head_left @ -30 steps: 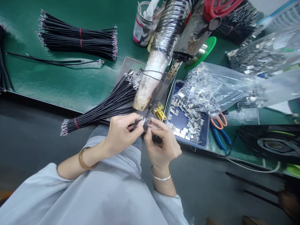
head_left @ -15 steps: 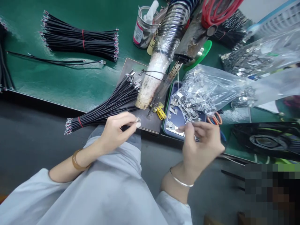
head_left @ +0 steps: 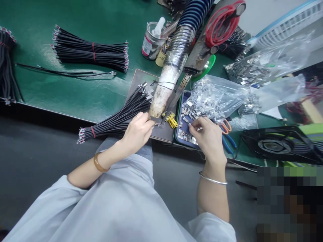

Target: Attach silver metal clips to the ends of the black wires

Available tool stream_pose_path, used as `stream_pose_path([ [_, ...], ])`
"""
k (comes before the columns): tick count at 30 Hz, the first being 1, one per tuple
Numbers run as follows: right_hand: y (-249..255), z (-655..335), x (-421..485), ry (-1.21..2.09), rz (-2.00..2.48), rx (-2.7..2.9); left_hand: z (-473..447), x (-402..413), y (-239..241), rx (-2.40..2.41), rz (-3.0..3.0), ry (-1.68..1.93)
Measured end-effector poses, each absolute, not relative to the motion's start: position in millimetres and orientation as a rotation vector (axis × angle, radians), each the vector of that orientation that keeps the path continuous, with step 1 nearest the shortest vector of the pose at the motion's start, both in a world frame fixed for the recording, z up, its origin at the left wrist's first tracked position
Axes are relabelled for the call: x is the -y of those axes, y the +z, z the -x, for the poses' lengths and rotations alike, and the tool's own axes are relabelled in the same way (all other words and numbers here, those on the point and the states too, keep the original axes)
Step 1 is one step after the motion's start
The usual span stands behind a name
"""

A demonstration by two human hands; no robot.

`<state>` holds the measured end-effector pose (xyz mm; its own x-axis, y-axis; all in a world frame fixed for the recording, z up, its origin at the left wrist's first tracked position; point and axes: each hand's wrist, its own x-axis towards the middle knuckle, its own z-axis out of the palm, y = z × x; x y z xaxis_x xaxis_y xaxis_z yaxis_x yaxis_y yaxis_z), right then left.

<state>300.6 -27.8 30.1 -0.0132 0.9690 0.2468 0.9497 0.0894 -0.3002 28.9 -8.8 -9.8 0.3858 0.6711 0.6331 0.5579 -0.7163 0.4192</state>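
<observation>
My left hand (head_left: 138,131) is closed in a pinch on the end of a black wire, its fingertips at the grey metal plate (head_left: 137,79) just below the tip of the foil-wrapped hose (head_left: 171,72). A bundle of black wires (head_left: 118,116) tied with a red band runs under that hand. My right hand (head_left: 205,136) hovers over the blue tray (head_left: 186,122) of small silver metal clips, fingers pinched on one clip. A clear plastic bag of the same clips (head_left: 219,95) spills onto the tray.
A second black wire bundle (head_left: 91,52) and a single loose wire (head_left: 65,72) lie on the green mat. A jar (head_left: 151,42), red cable coil (head_left: 222,22), orange-handled pliers (head_left: 227,134), a yellow clip (head_left: 172,121) and a black fan (head_left: 277,144) are around.
My right hand left my left hand, swung right to the blue tray and pinched a clip. My left hand moved up to the plate under the hose tip.
</observation>
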Motion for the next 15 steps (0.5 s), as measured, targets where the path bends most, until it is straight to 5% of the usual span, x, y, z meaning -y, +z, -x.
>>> stream_pose_path([
  [9, 38, -270, 49, -0.062, 1.652, 1.645, -21, 21, 8, -0.817, -2.263, 1.363],
  [15, 40, -214, 79, 0.453, 1.425, 1.348, -22, 27, 22, -0.799, -2.0, 1.226],
])
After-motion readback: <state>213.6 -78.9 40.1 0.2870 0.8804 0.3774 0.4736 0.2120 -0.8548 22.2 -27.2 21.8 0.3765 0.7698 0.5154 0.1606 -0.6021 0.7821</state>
